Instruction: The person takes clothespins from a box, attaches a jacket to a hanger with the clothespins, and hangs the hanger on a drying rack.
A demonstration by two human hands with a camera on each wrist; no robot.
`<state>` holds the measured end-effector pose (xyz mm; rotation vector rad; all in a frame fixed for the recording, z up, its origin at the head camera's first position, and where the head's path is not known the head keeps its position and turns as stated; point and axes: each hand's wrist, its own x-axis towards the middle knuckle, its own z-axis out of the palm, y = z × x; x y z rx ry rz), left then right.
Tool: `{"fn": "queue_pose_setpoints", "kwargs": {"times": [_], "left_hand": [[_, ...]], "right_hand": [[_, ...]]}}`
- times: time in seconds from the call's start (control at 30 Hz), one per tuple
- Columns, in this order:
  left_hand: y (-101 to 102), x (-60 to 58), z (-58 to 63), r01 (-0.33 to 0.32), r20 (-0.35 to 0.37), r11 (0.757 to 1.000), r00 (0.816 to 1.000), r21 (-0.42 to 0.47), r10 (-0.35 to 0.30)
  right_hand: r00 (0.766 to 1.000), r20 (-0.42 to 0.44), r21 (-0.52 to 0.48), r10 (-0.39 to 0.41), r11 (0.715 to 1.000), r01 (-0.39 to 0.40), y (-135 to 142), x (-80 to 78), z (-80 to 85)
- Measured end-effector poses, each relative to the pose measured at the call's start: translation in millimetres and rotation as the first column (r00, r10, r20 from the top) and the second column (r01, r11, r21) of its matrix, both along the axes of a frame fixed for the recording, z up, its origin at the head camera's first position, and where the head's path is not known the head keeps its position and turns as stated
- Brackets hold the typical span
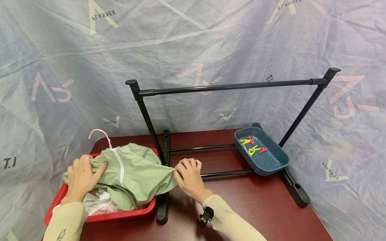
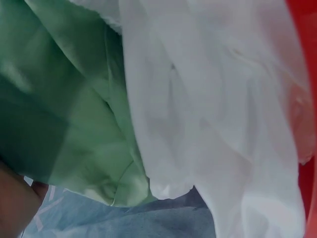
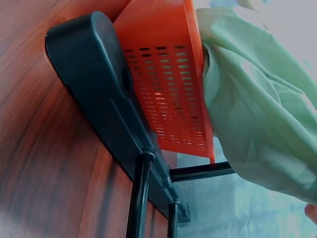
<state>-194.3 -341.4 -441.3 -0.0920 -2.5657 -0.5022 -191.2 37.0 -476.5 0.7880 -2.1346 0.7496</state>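
A pale printed cloth backdrop hung behind and beside a dark red wood-grain table. On the table stood a black clothes rack, its upper bar running left to right and its left foot just beside a red basket with slotted sides. The light green zip-up jacket lay heaped over the basket at the left, one sleeve drawn out to the right, in front of the rack's left upright. At the rack's right end sat a blue-grey plastic tray. Crumpled white fabric showed in the near part of the basket, under the jacket. The left hand rested on the jacket's left side, its grip spread, thumb apart from the fingers. The right hand pinched the end of the drawn-out sleeve in its grip. A pink hanger hook rose from the jacket's collar at the far side, above a white zip. Small yellow, green and pink clothespins lay in the tray, towards its far left.
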Motion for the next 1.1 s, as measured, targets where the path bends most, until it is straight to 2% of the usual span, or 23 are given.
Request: {"fn": "queue_pose_setpoints", "kwargs": {"times": [0.3,0.87,1.1], "left_hand": [[3,1.2,2.8,-0.014,-0.019,1.0,1.0,0.015,0.014],[10,5.4,2.9,-0.054,-0.036,0.997,0.998,0.046,0.056],[15,7.6,3.0,-0.07,-0.061,0.993,0.995,0.093,0.076]], "right_hand": [[1.0,0.002,0.011,-0.018,1.0,0.018,2,-5.2,-3.2],[0.999,0.05,0.022,0.003,1.0,-0.004,7,-12.0,0.2],[0.997,0.079,0.04,-0.002,0.999,-0.001,8,-12.3,0.7]]}}
